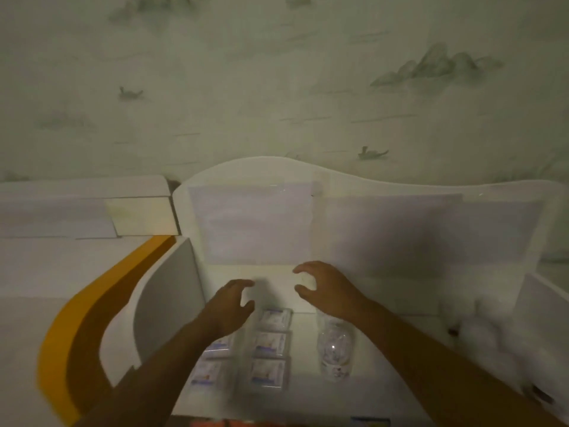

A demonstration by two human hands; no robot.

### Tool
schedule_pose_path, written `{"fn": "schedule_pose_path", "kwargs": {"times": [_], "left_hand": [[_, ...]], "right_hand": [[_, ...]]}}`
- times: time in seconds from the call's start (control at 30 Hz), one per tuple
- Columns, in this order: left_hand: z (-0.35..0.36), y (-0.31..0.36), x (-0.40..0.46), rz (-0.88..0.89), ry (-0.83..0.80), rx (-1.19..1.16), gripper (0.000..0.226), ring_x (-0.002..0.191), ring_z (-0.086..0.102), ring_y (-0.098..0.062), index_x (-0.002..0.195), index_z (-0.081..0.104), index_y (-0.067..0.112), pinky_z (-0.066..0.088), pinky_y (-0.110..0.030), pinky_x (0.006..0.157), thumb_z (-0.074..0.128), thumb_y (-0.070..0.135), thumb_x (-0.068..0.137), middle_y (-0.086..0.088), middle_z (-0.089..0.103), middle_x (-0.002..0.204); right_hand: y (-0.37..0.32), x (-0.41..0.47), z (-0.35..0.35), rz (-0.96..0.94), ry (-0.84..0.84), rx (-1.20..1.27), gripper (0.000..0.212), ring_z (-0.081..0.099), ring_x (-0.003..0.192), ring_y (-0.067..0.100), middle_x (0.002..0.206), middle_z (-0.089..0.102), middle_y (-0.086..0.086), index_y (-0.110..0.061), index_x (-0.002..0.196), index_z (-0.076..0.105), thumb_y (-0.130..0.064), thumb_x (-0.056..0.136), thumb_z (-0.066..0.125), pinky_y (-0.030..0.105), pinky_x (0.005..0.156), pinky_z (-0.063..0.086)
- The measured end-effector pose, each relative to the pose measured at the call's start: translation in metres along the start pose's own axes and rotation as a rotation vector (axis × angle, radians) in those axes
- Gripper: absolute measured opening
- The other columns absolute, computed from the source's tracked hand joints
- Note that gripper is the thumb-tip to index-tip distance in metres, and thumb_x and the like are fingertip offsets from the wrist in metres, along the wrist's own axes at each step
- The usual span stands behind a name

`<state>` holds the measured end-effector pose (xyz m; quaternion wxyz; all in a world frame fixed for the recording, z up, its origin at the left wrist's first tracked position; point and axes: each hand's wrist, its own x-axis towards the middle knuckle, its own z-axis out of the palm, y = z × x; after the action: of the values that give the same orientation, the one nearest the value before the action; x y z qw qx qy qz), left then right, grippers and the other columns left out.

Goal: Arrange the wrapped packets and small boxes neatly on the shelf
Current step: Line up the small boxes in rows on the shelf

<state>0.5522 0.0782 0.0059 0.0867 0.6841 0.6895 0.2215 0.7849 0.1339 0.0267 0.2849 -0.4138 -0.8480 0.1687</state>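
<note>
Nearest you, at the bottom centre of the frame, your two forearms reach up into a white shelf [308, 392]. Between them lie the small boxes [267, 373]: clear-wrapped, each with a pale label edged in blue, the print too blurred to read. Three sit in a tidy column just right of your left forearm, and two more lie in a second column further left, partly hidden under that arm. To their right, apart from the boxes and just below your right wrist, lies a wrapped packet [335, 349], a glossy, crinkled, see-through bundle catching a point of light.

Further in, your left hand [229, 306] hovers above the top of the box columns, fingers curled and spread, thumb apart, gripping nothing. Your right hand [328, 288] mirrors it in mid-frame, fingers and thumb curved apart in an open claw, also holding nothing. The two hands face each other with a gap of bare shelf floor between them.

Beyond your hands the shelf floor runs clear to the back panel [400, 229], a pale upright wall with a wavy top edge. A curved white side panel [166, 303] closes the left, with an orange band [92, 306] sweeping outside it. At the right edge something white and fluffy sits, too blurred to tell. Behind everything is wallpaper [277, 72] with faint mountains and birds.
</note>
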Motion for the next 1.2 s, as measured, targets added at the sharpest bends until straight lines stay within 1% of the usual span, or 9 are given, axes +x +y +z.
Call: {"fn": "schedule_pose_path", "kwargs": {"times": [0.1, 0.2, 0.3, 0.43, 0.57, 0.7, 0.87, 1.0, 1.2], "left_hand": [[0.012, -0.032, -0.018, -0.043, 0.059, -0.297, 0.034, 0.115, 0.057, -0.009, 0.126, 0.057, 0.014, 0.043, -0.034, 0.106, 0.059, 0.023, 0.094, 0.007, 0.056, 0.128], [0.028, -0.061, -0.035, -0.153, 0.142, -0.657, 0.014, 0.093, 0.07, -0.022, 0.104, 0.068, 0.011, 0.058, -0.044, 0.083, 0.059, 0.014, 0.094, -0.004, 0.073, 0.094], [0.047, -0.081, -0.047, -0.279, 0.177, -0.849, 0.016, 0.088, 0.071, -0.02, 0.106, 0.065, 0.022, 0.059, -0.042, 0.08, 0.059, 0.015, 0.092, -0.003, 0.072, 0.095], [0.051, -0.091, -0.049, -0.353, 0.193, -0.891, 0.028, 0.085, 0.066, -0.001, 0.115, 0.05, 0.033, 0.051, -0.011, 0.062, 0.052, 0.012, 0.097, 0.012, 0.062, 0.104], [0.054, -0.098, -0.047, -0.375, 0.12, -0.917, 0.033, 0.089, 0.058, 0.001, 0.122, 0.039, 0.037, 0.046, -0.015, 0.064, 0.05, 0.017, 0.098, 0.02, 0.055, 0.103], [0.055, -0.103, -0.047, -0.387, 0.084, -0.943, 0.037, 0.091, 0.059, 0.0, 0.126, 0.037, 0.037, 0.05, -0.018, 0.067, 0.05, 0.016, 0.098, 0.014, 0.055, 0.108], [0.05, -0.106, -0.046, -0.369, 0.042, -0.966, 0.037, 0.104, 0.065, -0.021, 0.125, 0.038, 0.042, 0.057, -0.045, 0.087, 0.054, 0.023, 0.097, 0.0, 0.059, 0.125], [0.049, -0.105, -0.046, -0.404, 0.042, -1.007, 0.035, 0.102, 0.065, -0.023, 0.122, 0.036, 0.044, 0.058, -0.044, 0.084, 0.053, 0.026, 0.097, 0.0, 0.058, 0.124], [0.048, -0.101, -0.047, -0.414, 0.044, -1.051, 0.036, 0.096, 0.063, -0.02, 0.125, 0.034, 0.038, 0.056, -0.031, 0.069, 0.052, 0.026, 0.097, 0.003, 0.053, 0.118]], "right_hand": [[-0.027, 0.009, 0.054, 0.06, -0.074, 0.117, 0.044, 0.045, 0.13, 0.013, 0.14, 0.051, -0.005, -0.024, 0.132, 0.052, -0.031, 0.09, 0.061, 0.023, 0.11, 0.032], [-0.054, 0.01, 0.113, 0.198, -0.048, 0.342, 0.048, 0.043, 0.13, 0.009, 0.141, 0.047, -0.01, -0.027, 0.138, 0.046, -0.029, 0.092, 0.06, 0.016, 0.103, 0.032], [-0.078, 0.001, 0.171, 0.33, 0.01, 0.561, 0.052, 0.042, 0.131, 0.008, 0.133, 0.044, -0.014, -0.026, 0.142, 0.039, -0.021, 0.094, 0.059, 0.013, 0.101, 0.033], [-0.091, -0.006, 0.221, 0.434, 0.121, 0.675, 0.061, 0.038, 0.129, 0.002, 0.138, 0.036, -0.017, -0.028, 0.147, 0.028, -0.021, 0.095, 0.059, -0.001, 0.093, 0.03], [-0.095, -0.005, 0.23, 0.455, 0.177, 0.693, 0.063, 0.035, 0.131, 0.005, 0.143, 0.033, -0.016, -0.031, 0.15, 0.022, -0.022, 0.097, 0.055, 0.019, 0.104, 0.035], [-0.098, -0.005, 0.23, 0.43, 0.158, 0.669, 0.061, 0.035, 0.129, 0.001, 0.143, 0.036, -0.014, -0.029, 0.149, 0.026, -0.022, 0.096, 0.056, 0.014, 0.102, 0.033], [-0.086, -0.005, 0.223, 0.381, 0.13, 0.531, 0.054, 0.032, 0.134, 0.001, 0.148, 0.034, -0.013, -0.031, 0.144, 0.032, -0.028, 0.096, 0.055, 0.02, 0.112, 0.028], [-0.077, -0.008, 0.216, 0.359, 0.109, 0.517, 0.053, 0.033, 0.138, 0.008, 0.146, 0.031, -0.018, -0.036, 0.141, 0.032, -0.027, 0.095, 0.058, 0.032, 0.115, 0.032], [-0.074, -0.012, 0.205, 0.346, 0.119, 0.501, 0.044, 0.041, 0.131, 0.006, 0.14, 0.037, -0.018, -0.038, 0.134, 0.038, -0.022, 0.097, 0.055, 0.023, 0.109, 0.036]]}}
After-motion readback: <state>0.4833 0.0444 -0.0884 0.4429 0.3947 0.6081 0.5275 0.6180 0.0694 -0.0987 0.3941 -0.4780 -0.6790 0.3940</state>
